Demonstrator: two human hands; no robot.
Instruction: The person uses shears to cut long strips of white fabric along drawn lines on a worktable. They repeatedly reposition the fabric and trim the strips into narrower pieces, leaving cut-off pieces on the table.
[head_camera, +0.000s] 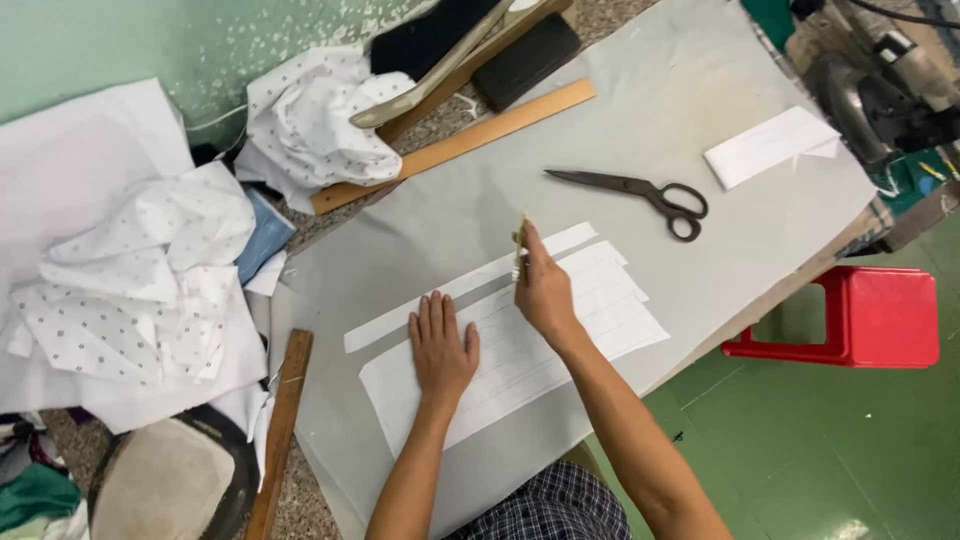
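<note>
I press my left hand (441, 345) flat, fingers spread, on the white rectangular fabric strips (560, 330); my right hand (543, 288) pinches a thin yellowish marking tool (521, 243), best drawn steadily along the edge

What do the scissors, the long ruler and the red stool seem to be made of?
Scissors: dark metal, dull finish, thin rigid blades. Long ruler: wood probably, tan and matte. Red stool: likely moulded plastic, smooth with slight gloss.
</note>
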